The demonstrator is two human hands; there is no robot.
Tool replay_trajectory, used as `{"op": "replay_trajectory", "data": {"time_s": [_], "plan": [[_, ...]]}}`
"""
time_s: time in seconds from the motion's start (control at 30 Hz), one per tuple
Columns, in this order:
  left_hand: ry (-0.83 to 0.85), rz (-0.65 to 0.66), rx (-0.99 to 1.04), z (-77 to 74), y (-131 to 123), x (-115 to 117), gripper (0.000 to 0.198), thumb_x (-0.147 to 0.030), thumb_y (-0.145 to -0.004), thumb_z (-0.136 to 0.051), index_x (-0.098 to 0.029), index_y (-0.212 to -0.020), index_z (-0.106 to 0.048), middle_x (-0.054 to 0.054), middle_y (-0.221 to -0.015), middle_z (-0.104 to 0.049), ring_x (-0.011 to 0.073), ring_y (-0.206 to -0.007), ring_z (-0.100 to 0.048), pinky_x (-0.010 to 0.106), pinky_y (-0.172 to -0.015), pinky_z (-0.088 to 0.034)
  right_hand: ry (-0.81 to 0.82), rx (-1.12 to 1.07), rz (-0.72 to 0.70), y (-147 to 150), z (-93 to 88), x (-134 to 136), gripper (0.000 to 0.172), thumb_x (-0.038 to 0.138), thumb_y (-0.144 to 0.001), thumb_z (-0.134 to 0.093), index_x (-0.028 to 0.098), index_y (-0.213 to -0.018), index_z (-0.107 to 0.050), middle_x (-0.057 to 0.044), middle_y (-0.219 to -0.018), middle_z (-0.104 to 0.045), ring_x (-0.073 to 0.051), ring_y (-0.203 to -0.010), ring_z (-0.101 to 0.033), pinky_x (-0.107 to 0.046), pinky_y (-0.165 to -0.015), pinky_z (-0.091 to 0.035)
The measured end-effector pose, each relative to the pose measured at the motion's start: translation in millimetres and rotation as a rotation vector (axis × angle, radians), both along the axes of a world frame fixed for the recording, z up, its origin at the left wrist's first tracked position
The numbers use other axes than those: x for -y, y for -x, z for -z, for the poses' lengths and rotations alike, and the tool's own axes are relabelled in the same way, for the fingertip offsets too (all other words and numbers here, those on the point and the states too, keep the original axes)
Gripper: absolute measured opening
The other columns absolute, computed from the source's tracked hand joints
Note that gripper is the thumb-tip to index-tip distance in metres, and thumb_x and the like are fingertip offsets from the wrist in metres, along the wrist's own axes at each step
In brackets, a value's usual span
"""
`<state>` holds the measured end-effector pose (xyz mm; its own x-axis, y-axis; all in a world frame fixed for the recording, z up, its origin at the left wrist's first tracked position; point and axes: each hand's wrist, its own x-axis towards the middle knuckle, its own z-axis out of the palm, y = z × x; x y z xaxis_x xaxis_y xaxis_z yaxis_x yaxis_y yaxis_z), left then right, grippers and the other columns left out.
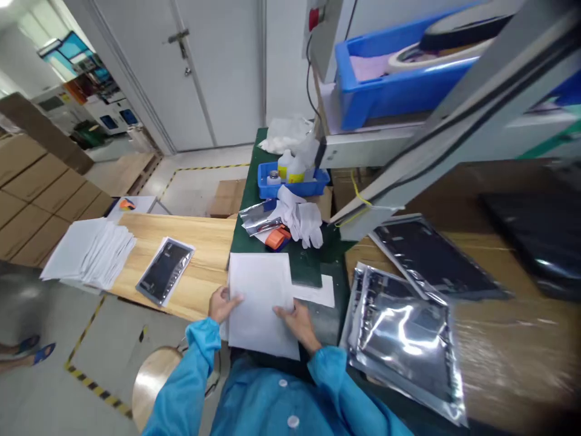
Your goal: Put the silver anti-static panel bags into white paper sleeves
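A flat white rectangular sheet [261, 290], perhaps a sleeve, is held in front of me over the near end of the green bench. My left hand [221, 304] grips its left edge, thumb on top and fingers curled underneath. On the opposite edge, my right hand [298, 321] pinches it the same way, lower down. Whether anything lies inside the sheet I cannot tell. Partly under its right side is a smaller white paper [320, 292]. Just beyond the sheet lie an orange tape dispenser [276, 237], white gloves [302, 219] and a silver bag [258, 213].
Silver bags with dark flat contents [403, 339] are piled at right on cardboard. On the wooden table [209, 233] at left are one dark panel in a bag [166, 270] and a stack of white sheets [93, 251]. A blue tray [267, 189] holds bottles. A slanted post [436, 121] stands right; a stool [152, 378] is lower left.
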<state>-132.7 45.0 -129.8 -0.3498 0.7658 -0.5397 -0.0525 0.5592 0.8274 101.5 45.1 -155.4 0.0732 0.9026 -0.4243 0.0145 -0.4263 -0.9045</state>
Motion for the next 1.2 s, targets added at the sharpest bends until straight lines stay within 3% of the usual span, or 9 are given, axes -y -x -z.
{"op": "replay_trajectory", "data": {"time_s": [0.07,0.13,0.33,0.57,0.77,0.83,1.0,1.1,1.2], "plan": [[0.027,-0.017,-0.044,18.2,25,-10,0.071,-0.034,-0.043,-0.090,-0.015,-0.106,-0.064,0.015,-0.118,-0.065,0.0305,-0.117,-0.056,0.036,-0.095,-0.047,0.038,0.216,0.084,7,11.9,-5,0.050,0.037,-0.049,-0.078,0.016,-0.092,-0.066,-0.014,-0.104,-0.070,-0.034,-0.104,-0.061,-0.045,-0.090,-0.048],[0.056,0.021,-0.021,34.5,37,-18,0.065,-0.034,-0.048,-0.088,-0.015,-0.105,-0.063,0.015,-0.117,-0.066,0.0293,-0.118,-0.056,0.035,-0.096,-0.047,0.147,0.266,0.120,12,18.7,-7,0.057,0.041,-0.049,-0.079,0.014,-0.097,-0.064,-0.016,-0.105,-0.069,-0.035,-0.104,-0.061,-0.046,-0.089,-0.048],[0.120,0.180,0.162,56.7,22,-27,0.050,-0.038,-0.054,-0.086,-0.014,-0.094,-0.066,0.014,-0.096,-0.073,0.0261,-0.091,-0.069,0.034,-0.080,-0.056,0.217,0.155,0.104,44,16.4,-16,0.052,0.036,-0.049,-0.082,0.018,-0.095,-0.065,-0.012,-0.102,-0.070,-0.032,-0.100,-0.065,-0.042,-0.086,-0.052],[0.137,0.223,0.324,36.7,39,-17,0.053,-0.042,-0.056,-0.084,-0.011,-0.095,-0.068,0.015,-0.094,-0.074,0.0274,-0.088,-0.070,0.036,-0.078,-0.057,0.197,-0.082,0.067,56,5.2,-7,0.049,0.020,-0.047,-0.079,0.018,-0.093,-0.061,-0.009,-0.095,-0.073,-0.030,-0.090,-0.068,-0.041,-0.078,-0.056],[0.035,0.197,0.343,12.4,36,8,0.063,-0.039,-0.046,-0.089,-0.012,-0.098,-0.067,0.013,-0.094,-0.074,0.0275,-0.088,-0.069,0.036,-0.079,-0.056,0.374,-0.516,-0.070,52,-12.8,12,0.044,0.033,-0.057,-0.078,0.018,-0.095,-0.064,-0.011,-0.094,-0.074,-0.031,-0.091,-0.069,-0.042,-0.079,-0.056],[0.005,0.179,0.355,11.0,26,11,0.067,-0.036,-0.040,-0.090,-0.011,-0.098,-0.067,0.012,-0.092,-0.074,0.0281,-0.088,-0.069,0.037,-0.079,-0.055,0.426,-0.481,-0.119,46,-20.5,14,0.047,0.033,-0.056,-0.079,0.019,-0.099,-0.065,-0.011,-0.098,-0.074,-0.032,-0.093,-0.069,-0.042,-0.080,-0.056],[-0.044,0.118,0.380,10.8,19,14,0.070,-0.034,-0.040,-0.090,-0.011,-0.102,-0.067,0.012,-0.096,-0.073,0.0284,-0.090,-0.068,0.037,-0.079,-0.055,0.347,-0.296,-0.155,38,-32.2,2,0.063,0.029,-0.054,-0.082,0.018,-0.113,-0.063,-0.011,-0.109,-0.071,-0.033,-0.100,-0.066,-0.042,-0.082,-0.056],[-0.072,0.115,0.372,4.8,37,20,0.073,-0.036,-0.044,-0.089,-0.012,-0.108,-0.065,0.013,-0.101,-0.072,0.0277,-0.093,-0.067,0.036,-0.080,-0.054,0.383,-0.297,-0.188,55,-32.3,-8,0.067,0.028,-0.051,-0.083,0.016,-0.115,-0.062,-0.012,-0.104,-0.072,-0.034,-0.096,-0.068,-0.042,-0.078,-0.057],[-0.122,0.138,0.299,-0.9,89,26,0.077,-0.041,-0.046,-0.088,-0.013,-0.112,-0.063,0.014,-0.106,-0.071,0.0279,-0.096,-0.067,0.038,-0.083,-0.053,0.417,-0.335,-0.201,91,-28.6,-15,0.068,0.026,-0.048,-0.083,0.015,-0.112,-0.063,-0.011,-0.097,-0.074,-0.033,-0.090,-0.069,-0.040,-0.074,-0.057]]}}
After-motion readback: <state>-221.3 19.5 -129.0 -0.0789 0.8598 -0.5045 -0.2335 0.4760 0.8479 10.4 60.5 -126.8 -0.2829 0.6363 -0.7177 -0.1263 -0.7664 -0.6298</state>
